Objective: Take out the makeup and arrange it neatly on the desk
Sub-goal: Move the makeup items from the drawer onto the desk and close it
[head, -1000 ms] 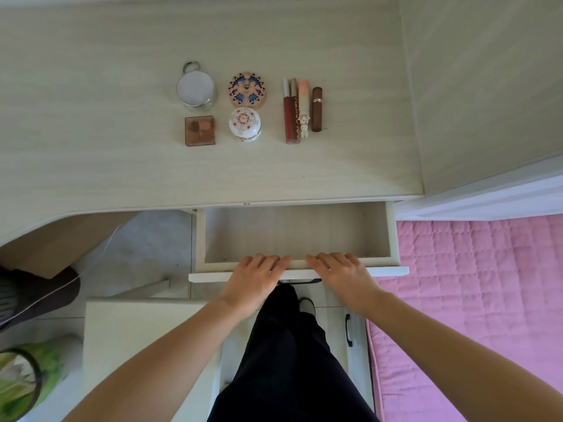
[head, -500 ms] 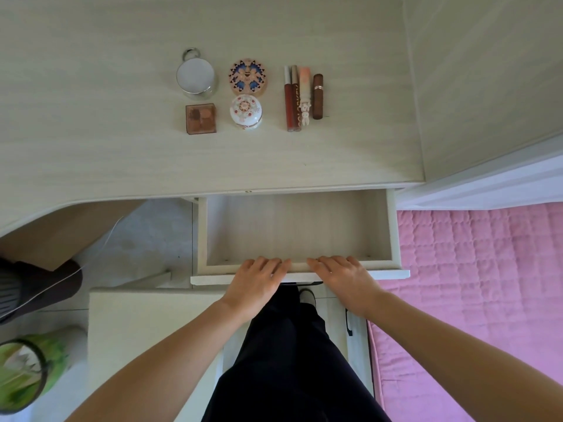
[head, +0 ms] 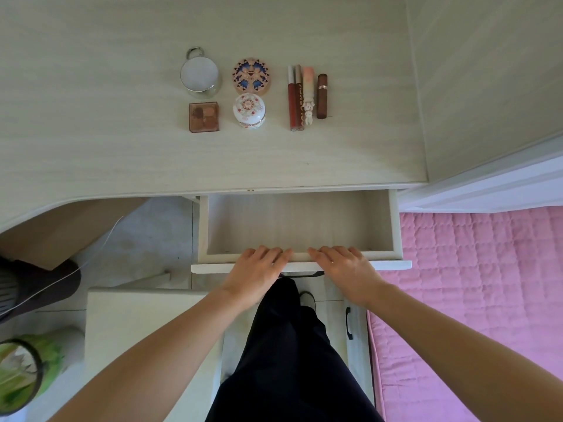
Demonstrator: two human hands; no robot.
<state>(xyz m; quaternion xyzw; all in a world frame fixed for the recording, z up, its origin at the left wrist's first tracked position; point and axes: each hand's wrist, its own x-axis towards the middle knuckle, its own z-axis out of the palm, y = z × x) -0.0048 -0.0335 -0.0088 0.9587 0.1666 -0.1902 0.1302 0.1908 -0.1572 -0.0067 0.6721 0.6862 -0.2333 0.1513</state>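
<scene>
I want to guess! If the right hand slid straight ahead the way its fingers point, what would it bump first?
Probably nothing soon: the right hand rests on the drawer front, fingers aimed over its bare inside. Beyond lies the desk edge, though depth is unclear.

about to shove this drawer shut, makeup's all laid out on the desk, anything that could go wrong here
1. Both hands, left and right, lie over the drawer front with fingertips curled over its top edge. A fast push could pinch them under the desk edge.
2. A hard slam may jolt the desk. The four lip tubes lie loose side by side and could roll out of line.
3. The domed white jar might shift too.
</scene>
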